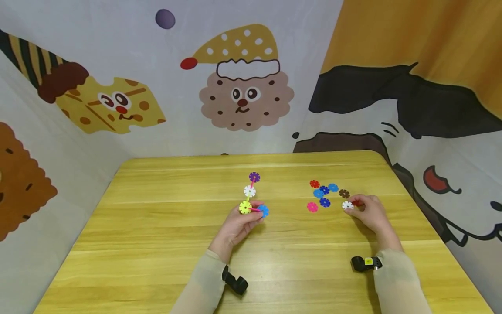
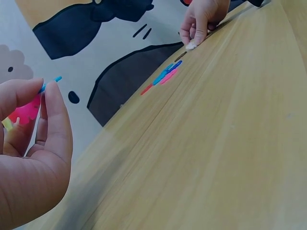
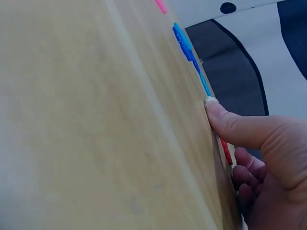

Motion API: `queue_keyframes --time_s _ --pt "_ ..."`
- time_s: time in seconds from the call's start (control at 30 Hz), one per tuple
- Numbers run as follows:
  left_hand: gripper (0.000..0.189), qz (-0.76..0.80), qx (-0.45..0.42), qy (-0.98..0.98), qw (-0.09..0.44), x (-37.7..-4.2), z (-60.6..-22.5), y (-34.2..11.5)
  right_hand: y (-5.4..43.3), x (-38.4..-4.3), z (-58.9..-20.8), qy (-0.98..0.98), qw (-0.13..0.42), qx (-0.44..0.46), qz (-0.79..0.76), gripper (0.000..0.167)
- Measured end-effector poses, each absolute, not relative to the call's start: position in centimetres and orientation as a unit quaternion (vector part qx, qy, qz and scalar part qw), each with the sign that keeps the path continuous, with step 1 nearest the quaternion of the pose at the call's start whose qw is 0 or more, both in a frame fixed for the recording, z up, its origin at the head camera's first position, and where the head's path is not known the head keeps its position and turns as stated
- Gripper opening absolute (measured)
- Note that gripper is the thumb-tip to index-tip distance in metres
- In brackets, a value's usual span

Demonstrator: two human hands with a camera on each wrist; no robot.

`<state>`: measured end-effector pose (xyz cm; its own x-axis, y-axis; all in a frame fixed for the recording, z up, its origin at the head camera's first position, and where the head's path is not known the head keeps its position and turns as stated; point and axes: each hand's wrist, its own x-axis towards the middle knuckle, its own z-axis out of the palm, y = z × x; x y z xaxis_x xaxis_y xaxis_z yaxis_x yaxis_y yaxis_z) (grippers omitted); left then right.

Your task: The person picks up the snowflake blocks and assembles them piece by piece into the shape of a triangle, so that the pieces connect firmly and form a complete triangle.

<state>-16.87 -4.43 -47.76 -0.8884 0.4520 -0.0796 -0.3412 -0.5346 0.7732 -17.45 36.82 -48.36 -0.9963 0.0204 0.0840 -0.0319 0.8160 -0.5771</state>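
My left hand [image 1: 241,224] is raised over the middle of the table. Its thumb and fingers pinch the light blue notched disc [image 1: 263,211] at the end of a joined chain. From there the chain runs to a yellow disc [image 1: 245,207], a white disc [image 1: 249,191] and a purple disc [image 1: 254,177], with edge-on pink and yellow pieces between them. Farther right, my right hand [image 1: 370,212] pinches a loose white notched disc [image 1: 347,205] at the table surface. A red disc [image 3: 226,152] lies under its fingers, partly hidden.
Left of my right hand lie several loose notched discs: a brown disc [image 1: 344,193], a pink disc [image 1: 312,207], a red disc [image 1: 314,184], and light and dark blue ones, some overlapping. The wooden table [image 1: 157,244] meets a cartoon-printed cloth [image 1: 172,104] at its back edge.
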Motion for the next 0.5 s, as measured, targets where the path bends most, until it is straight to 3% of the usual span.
queue_keyframes --time_s 0.3,0.5 --pt "0.035 0.875 0.059 0.425 0.223 -17.0 -47.8 -4.3 35.8 -16.1 -47.8 -0.928 0.045 -0.029 0.368 0.025" --pt "0.032 0.875 0.042 0.431 0.218 -16.9 -47.8 -4.2 33.4 -15.7 -47.0 -0.916 0.046 0.001 0.399 0.019"
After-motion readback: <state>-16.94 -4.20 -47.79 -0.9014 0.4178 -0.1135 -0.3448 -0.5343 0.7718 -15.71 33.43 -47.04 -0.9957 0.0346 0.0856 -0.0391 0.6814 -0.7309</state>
